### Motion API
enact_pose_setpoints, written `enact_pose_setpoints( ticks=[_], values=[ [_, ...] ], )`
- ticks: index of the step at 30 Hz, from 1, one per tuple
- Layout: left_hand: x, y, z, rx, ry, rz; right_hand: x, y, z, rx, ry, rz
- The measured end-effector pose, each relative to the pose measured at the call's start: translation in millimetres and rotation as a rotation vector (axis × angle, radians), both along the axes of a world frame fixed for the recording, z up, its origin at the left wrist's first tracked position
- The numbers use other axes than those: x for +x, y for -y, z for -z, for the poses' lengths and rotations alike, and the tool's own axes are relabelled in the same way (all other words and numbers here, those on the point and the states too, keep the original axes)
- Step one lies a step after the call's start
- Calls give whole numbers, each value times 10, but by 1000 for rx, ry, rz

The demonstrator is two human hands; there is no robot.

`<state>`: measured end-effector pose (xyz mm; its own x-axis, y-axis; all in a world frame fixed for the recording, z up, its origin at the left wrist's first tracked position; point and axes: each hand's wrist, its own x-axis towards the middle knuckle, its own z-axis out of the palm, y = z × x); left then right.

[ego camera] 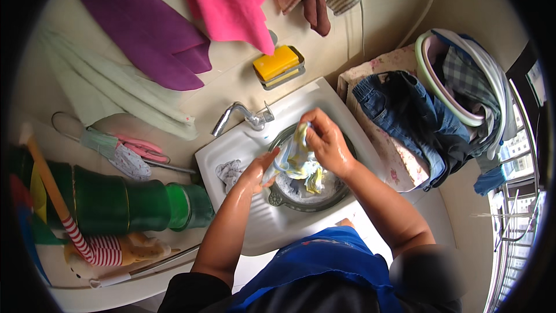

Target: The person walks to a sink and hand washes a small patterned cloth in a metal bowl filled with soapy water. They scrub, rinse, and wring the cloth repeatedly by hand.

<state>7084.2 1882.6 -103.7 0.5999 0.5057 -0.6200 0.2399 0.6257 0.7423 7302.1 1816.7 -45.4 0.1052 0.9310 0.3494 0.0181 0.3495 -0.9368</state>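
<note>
Between my hands a wet, soapy cloth [290, 156] patterned in yellow, white and pale blue is stretched. My right hand [326, 141] pinches its upper end, while my left hand [257, 173] grips the lower left side. Part of the cloth hangs down into a grey-green plastic basin [292, 205] with suds [330, 184]. The basin sits in a white ceramic sink [256, 230] with a ribbed washboard slope. To the left of my left hand, a crumpled pale wet cloth [228, 174] lies on the sink's ledge. Both hands look wet.
A chrome faucet [249, 117] rises at the sink's back edge. Above it, a wall rack [282, 76] holds a yellow soap bar [276, 61]. Jeans [391, 108] and a laundry basket [447, 95] stand at right. Green ribbed containers [130, 202] are at left; pink cloth [230, 4] hangs above.
</note>
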Motion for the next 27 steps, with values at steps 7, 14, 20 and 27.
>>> enact_pose_setpoints(
  ticks=[7, 14, 20, 27],
  values=[
    [150, 193, -821, 1000, 305, 290, 197, -114, -756, -123, -190, -33],
    [-30, -40, -1115, 1419, -197, 25, 365, 65, -1171, -55, 325, -132],
    [170, -68, -1312, 895, 99, -203, 558, 115, -958, -124, 25, -281],
    [395, -59, -1560, 625, 371, -302, 381, 80, -518, -174, -136, -347]
  ],
)
